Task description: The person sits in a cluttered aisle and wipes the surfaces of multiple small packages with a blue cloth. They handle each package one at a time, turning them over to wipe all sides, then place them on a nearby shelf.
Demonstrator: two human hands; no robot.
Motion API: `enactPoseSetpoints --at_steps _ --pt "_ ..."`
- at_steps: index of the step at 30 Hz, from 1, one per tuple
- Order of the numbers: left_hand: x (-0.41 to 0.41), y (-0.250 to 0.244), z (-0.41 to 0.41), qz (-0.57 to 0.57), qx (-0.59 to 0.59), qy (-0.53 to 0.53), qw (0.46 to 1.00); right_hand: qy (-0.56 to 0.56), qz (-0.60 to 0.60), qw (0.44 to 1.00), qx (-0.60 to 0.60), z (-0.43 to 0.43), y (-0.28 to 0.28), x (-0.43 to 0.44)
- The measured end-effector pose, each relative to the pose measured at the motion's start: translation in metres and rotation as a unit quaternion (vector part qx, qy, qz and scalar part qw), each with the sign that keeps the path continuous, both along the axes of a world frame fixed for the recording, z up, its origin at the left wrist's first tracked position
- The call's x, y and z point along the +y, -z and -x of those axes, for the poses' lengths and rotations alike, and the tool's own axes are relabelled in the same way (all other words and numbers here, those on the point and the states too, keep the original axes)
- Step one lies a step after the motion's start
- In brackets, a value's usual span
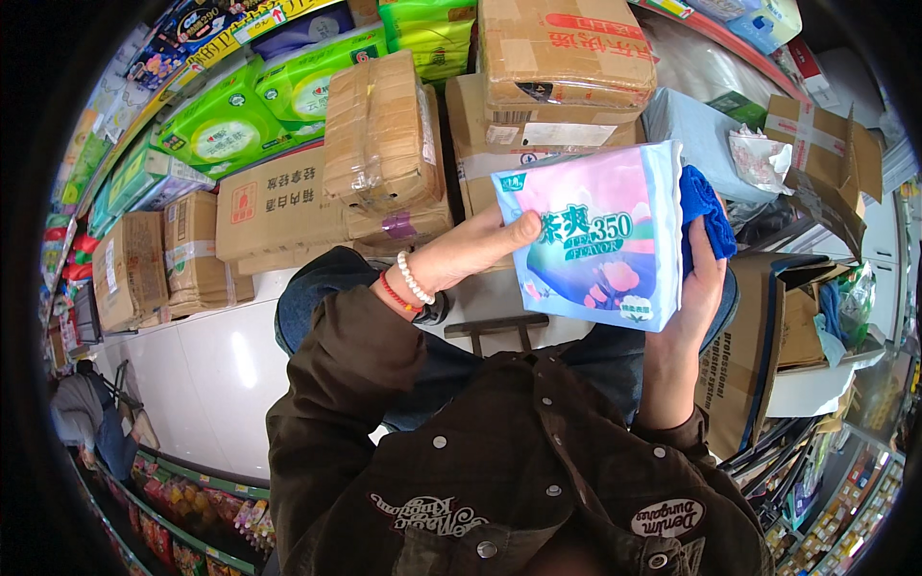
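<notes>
A pink and light-blue plastic pack of sanitary pads (591, 237) is held upright between my two hands, its printed front facing up to me. My left hand (479, 248), with a beaded bracelet and a red cord at the wrist, grips the pack's left edge, thumb on the front and fingers hidden behind. My right hand (695, 281) supports the right side and lower corner. A dark blue cloth (708, 209) is bunched between that hand and the pack's side. Beyond the pack stand taped cardboard boxes, one a large carton (569, 57) with red print.
Smaller cartons (385, 137) and green tissue packs (223, 137) stand at the shelf ahead. An open cardboard box (742, 360) is at the right, a light-blue package (691, 137) above it. A person (101, 414) is at the far left, near a low snack shelf (194, 504).
</notes>
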State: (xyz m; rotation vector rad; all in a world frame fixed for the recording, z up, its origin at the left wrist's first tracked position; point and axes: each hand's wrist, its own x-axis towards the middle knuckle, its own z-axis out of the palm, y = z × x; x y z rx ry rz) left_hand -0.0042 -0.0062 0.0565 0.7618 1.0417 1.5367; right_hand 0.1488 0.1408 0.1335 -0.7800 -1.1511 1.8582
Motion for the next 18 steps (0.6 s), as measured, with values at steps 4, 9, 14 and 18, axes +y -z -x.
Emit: enactPoseSetpoints --at_steps 4,9,14,18 --pt "0.004 -0.004 0.003 0.060 0.017 -0.019 0.998 0.032 -0.057 0.998 0.009 0.000 -0.002 -0.008" --pt "0.007 0.002 0.005 0.072 0.062 -0.015 0.995 0.015 -0.152 0.988 0.015 0.006 -0.005 -0.020" --pt "-0.001 0.009 0.000 0.021 -0.127 -0.008 0.992 -0.076 -0.344 0.935 0.024 0.012 0.000 -0.025" --pt "-0.009 0.002 -0.001 -0.074 -0.122 0.027 0.989 -0.118 -0.506 0.854 -0.029 0.018 -0.002 -0.023"
